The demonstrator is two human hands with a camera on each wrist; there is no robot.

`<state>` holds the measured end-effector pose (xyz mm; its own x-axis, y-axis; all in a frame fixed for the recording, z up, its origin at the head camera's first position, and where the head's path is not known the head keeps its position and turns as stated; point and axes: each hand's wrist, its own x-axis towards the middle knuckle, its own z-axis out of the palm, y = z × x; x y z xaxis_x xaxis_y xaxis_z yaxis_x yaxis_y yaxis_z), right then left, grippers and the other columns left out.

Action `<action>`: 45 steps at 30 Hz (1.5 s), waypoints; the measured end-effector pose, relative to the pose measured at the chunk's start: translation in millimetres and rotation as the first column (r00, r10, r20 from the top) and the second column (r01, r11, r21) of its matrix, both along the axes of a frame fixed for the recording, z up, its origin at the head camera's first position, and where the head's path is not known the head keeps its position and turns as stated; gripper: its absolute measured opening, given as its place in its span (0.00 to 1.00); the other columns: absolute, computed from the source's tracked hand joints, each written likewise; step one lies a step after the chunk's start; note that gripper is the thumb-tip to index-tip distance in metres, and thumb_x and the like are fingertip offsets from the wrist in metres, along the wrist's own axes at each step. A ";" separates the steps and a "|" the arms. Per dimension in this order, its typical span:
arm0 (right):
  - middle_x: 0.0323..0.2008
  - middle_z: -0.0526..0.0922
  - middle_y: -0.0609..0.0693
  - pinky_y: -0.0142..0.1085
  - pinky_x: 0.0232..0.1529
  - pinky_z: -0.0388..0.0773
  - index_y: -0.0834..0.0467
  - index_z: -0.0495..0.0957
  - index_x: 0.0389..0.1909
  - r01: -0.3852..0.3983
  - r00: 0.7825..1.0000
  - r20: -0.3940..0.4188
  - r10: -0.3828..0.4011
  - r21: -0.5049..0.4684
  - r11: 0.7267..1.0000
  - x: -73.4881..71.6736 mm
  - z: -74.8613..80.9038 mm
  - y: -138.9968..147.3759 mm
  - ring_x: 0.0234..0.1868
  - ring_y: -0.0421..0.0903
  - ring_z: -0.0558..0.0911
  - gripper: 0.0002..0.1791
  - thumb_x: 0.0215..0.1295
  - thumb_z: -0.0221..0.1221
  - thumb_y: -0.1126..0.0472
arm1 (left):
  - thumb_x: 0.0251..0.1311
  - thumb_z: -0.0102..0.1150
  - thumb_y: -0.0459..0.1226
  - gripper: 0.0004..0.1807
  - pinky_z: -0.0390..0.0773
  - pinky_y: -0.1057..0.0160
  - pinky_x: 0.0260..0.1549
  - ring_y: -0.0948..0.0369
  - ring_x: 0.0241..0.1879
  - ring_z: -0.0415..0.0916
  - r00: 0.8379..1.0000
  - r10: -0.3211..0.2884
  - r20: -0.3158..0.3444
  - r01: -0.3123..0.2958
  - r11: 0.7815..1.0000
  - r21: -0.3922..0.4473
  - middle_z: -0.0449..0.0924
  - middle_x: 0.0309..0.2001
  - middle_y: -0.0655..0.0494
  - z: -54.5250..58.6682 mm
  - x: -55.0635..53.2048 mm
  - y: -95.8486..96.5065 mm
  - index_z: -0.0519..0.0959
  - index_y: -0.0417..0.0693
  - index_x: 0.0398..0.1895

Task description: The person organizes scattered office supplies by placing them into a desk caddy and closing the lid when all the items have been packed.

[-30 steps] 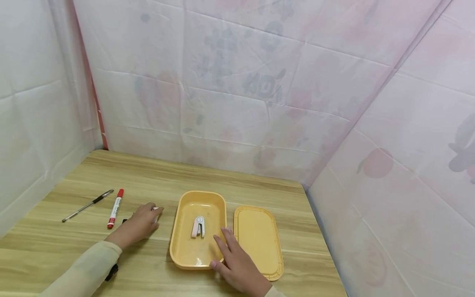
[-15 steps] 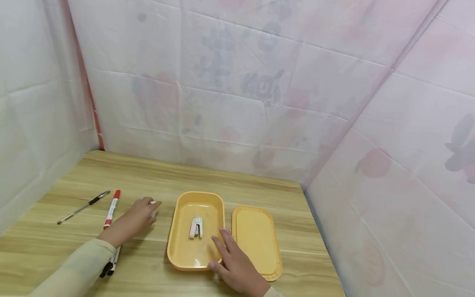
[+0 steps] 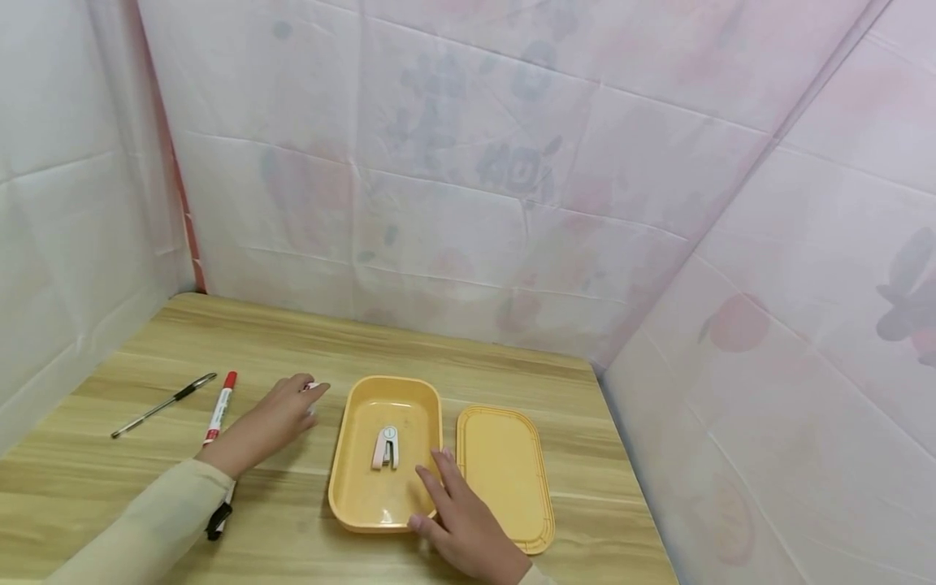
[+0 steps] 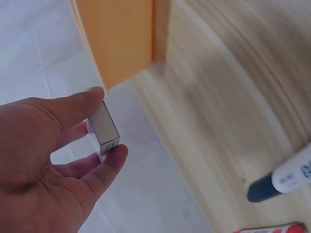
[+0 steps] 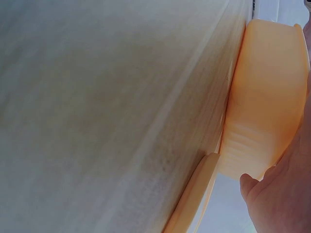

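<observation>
My left hand pinches a small white box between thumb and fingertips, left of the yellow container. A printed end of the small box shows in the left wrist view; in the head view the fingers mostly cover it. The yellow container stands upright, with a small pink and white stapler lying inside. At the container's right front rim is my right hand, its fingers extended and spread. The container's flat yellow lid lies just to the right, partly behind that hand.
A red-capped marker and a black-gripped pen lie on the wooden table at the left. Beneath my left forearm is a black-ended marker, mostly hidden in the head view. Printed curtains close in the table.
My left hand has moved slightly away from me with the small white box, which it was holding earlier too. The right hand, container and stapler look the same.
</observation>
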<state>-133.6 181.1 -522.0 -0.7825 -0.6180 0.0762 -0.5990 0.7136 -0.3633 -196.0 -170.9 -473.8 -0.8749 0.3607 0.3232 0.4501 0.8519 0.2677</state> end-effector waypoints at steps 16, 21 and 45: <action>0.81 0.45 0.56 0.60 0.66 0.70 0.52 0.54 0.79 -0.005 1.000 0.013 0.005 -0.005 1.000 -0.6 0.4 0.4 0.80 0.60 0.46 0.37 0.77 0.46 0.39 | 0.58 0.71 0.33 0.30 0.81 0.47 0.51 0.44 0.53 0.75 0.997 -0.040 0.063 0.038 0.999 0.032 0.75 0.57 0.35 12.4 3.9 34.4 0.75 0.36 0.65; 0.81 0.44 0.56 0.61 0.65 0.71 0.52 0.55 0.79 -0.011 1.000 0.017 0.011 -0.005 1.000 -0.6 -0.2 0.2 0.80 0.62 0.47 0.37 0.77 0.46 0.40 | 0.57 0.72 0.34 0.29 0.81 0.49 0.50 0.44 0.52 0.75 0.996 -0.072 0.045 0.071 0.997 0.018 0.75 0.56 0.34 9.9 4.8 45.7 0.76 0.35 0.62; 0.81 0.45 0.56 0.59 0.66 0.71 0.52 0.55 0.79 -0.006 1.000 -0.016 0.006 0.020 1.000 -0.6 -1.8 0.5 0.80 0.60 0.47 0.37 0.77 0.46 0.38 | 0.55 0.73 0.35 0.27 0.80 0.48 0.49 0.47 0.49 0.76 0.980 -0.194 0.035 0.192 0.980 0.047 0.77 0.52 0.39 -11.9 12.7 85.3 0.80 0.34 0.58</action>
<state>-134.2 181.6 -523.8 -0.7775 -0.6242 0.0764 -0.6089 0.7169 -0.3397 -183.3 -85.6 -485.6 -0.8026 0.5104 0.3087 0.5932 0.7373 0.3232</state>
